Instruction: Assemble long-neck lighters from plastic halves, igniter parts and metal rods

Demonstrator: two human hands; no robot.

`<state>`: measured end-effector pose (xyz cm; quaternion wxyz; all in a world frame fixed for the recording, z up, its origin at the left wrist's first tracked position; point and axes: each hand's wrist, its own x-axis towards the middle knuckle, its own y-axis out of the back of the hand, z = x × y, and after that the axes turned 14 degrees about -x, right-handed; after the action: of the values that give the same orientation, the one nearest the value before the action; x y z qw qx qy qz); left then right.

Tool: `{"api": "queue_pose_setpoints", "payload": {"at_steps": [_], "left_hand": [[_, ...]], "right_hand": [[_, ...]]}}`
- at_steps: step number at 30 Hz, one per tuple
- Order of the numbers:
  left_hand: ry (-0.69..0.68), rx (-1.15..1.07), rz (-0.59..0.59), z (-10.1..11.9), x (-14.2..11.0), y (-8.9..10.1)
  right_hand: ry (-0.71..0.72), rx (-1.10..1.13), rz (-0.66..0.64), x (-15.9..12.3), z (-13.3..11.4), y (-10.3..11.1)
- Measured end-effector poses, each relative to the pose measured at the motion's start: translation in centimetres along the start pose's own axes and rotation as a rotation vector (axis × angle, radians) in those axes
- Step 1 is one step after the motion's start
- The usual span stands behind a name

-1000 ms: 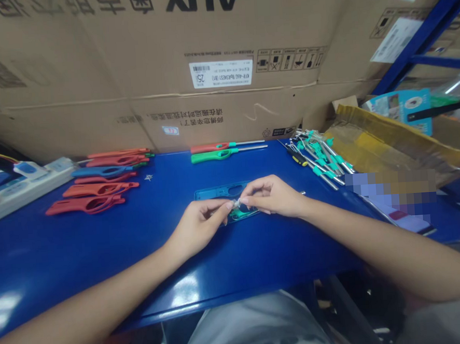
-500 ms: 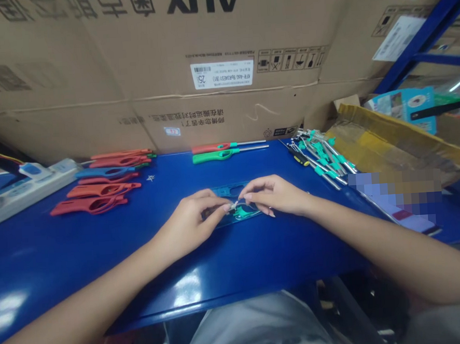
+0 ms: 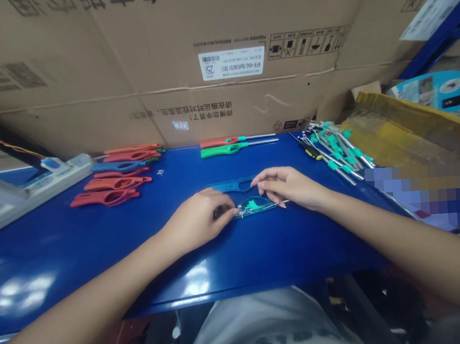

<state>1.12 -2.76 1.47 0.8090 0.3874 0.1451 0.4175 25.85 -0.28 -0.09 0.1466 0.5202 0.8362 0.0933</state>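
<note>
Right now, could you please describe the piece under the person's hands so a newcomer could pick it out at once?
On the blue workbench, look at the spot between the person's left hand and right hand. A long teal plastic lighter casing lies there. Unlike the closed green lighter and red lighter behind it, it is split open.

Pinch released: left hand (image 3: 196,221) and right hand (image 3: 287,187) no longer meet over the teal shell (image 3: 231,185). Right hand has drawn right, fingers spread across the shell's right half. Left hand has dropped lower, onto the shell's left end. Green insert (image 3: 251,207) now shows between them. Head view shifted: items on the worktop (image 3: 103,263) sit further right, slightly higher.
</note>
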Motion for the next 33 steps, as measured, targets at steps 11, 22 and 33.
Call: {"api": "queue_pose_setpoints", "payload": {"at_steps": [11, 22, 33], "left_hand": [[0.043, 0.080, 0.002, 0.0, -0.3, 0.2], [-0.040, 0.149, -0.098, -0.2, -0.4, 0.6], [-0.032, 0.121, -0.075, -0.2, -0.5, 0.4]], "right_hand": [[0.021, -0.027, 0.025, -0.1, 0.0, -0.1], [0.869, -0.903, -0.120, -1.9, 0.0, -0.2], [0.834, -1.179, -0.166, -2.6, -0.8, -0.2]]}}
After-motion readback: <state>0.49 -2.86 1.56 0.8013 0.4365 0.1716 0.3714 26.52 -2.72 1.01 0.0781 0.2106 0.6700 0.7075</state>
